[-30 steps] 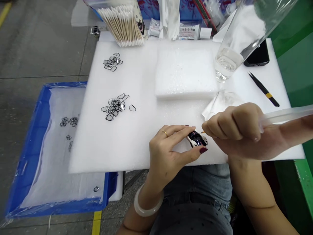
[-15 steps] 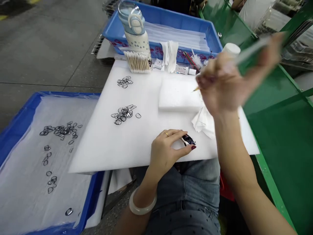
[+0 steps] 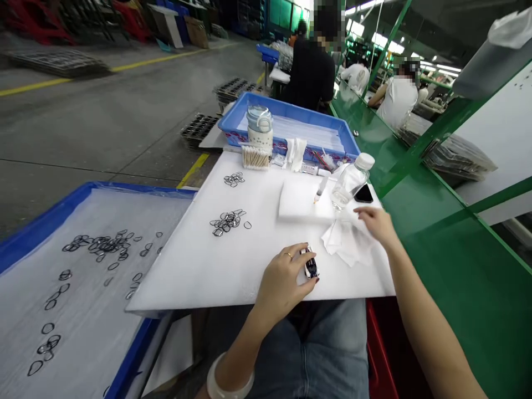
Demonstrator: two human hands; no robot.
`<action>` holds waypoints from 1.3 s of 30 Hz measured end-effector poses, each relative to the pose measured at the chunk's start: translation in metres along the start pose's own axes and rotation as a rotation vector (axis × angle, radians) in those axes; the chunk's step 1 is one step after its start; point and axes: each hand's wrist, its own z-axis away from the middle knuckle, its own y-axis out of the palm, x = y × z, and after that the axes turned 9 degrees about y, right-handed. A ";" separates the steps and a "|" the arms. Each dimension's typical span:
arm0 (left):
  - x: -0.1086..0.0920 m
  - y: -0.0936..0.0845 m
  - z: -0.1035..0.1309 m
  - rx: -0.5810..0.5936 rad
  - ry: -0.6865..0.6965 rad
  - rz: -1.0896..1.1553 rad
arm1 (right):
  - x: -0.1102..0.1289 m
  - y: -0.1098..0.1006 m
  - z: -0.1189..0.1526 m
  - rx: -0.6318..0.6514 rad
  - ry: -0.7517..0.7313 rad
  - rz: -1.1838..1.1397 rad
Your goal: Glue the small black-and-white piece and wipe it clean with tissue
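My left hand [image 3: 285,280] grips a small dark-and-white object [image 3: 310,266] between thumb and fingers, near the front edge of the white foam-topped table [image 3: 187,271]. To the right, my right hand [image 3: 376,224] hovers by crumpled white tissues [image 3: 347,241]; its fingers are partly bent, apart from the thumb, and nothing shows in them. A syringe-like dispenser [image 3: 321,187] lies on a white foam block [image 3: 297,199]. Beside the block stands a clear bottle [image 3: 351,182] with a white lid. Two piles of thin black rings [image 3: 226,223] lie on the left of the table.
A blue tray [image 3: 89,191] with more black rings is at the left. Cotton swabs [image 3: 255,158], a drinking bottle [image 3: 260,130] and a blue bin [image 3: 307,113] stand at the back. A phone [image 3: 364,194] lies right. People sit beyond.
The view has tilted up. My right hand has come down to the right side, and the dispenser it held now lies on the foam block. The object in my left hand has turned.
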 end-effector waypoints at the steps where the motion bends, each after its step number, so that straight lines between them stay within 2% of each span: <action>1: 0.000 0.000 0.000 0.005 -0.009 0.006 | -0.004 0.007 0.002 0.019 -0.019 0.041; 4: -0.002 0.000 -0.001 0.005 -0.035 0.057 | -0.006 0.024 0.013 0.032 -0.082 0.096; 7: -0.003 -0.001 -0.002 -0.058 -0.083 0.213 | 0.007 0.028 0.025 0.082 -0.108 0.097; 9: -0.005 -0.002 -0.004 -0.116 -0.106 0.303 | 0.024 0.025 0.038 0.184 -0.133 0.075; 12: -0.009 -0.004 -0.009 -0.185 -0.104 0.370 | 0.053 0.022 0.067 0.411 -0.218 0.024; 14: -0.013 -0.008 -0.013 -0.203 -0.090 0.451 | 0.067 0.020 0.086 0.544 -0.273 -0.010; 16: -0.017 -0.014 -0.015 -0.185 -0.086 0.537 | 0.075 0.018 0.101 0.626 -0.264 -0.090; 20: -0.025 -0.023 -0.017 -0.143 -0.111 0.605 | 0.068 0.017 0.114 0.665 -0.121 -0.269; 24: -0.031 -0.024 -0.022 -0.107 -0.135 0.545 | 0.049 0.021 0.119 0.751 -0.026 -0.374; 26: -0.027 -0.027 -0.027 -0.083 -0.151 0.467 | 0.040 0.020 0.115 0.706 0.027 -0.492; 28: -0.015 -0.036 -0.031 -0.062 -0.167 0.360 | 0.032 0.013 0.101 0.568 0.140 -0.627; 31: 0.019 -0.063 -0.033 -0.076 -0.189 0.155 | 0.027 -0.008 0.065 0.134 0.253 -0.826; 33: 0.049 -0.082 -0.031 -0.094 -0.194 0.028 | 0.033 -0.025 0.039 -0.138 0.203 -0.963; 34: 0.065 -0.090 -0.030 -0.087 -0.186 -0.054 | 0.038 -0.032 0.026 -0.211 0.151 -1.008; 36: 0.095 -0.099 -0.028 0.005 -0.098 -0.378 | 0.051 -0.038 0.003 -0.240 0.010 -0.961; 39: 0.123 -0.103 -0.028 0.056 0.021 -0.580 | 0.069 -0.033 -0.030 -0.242 -0.179 -0.639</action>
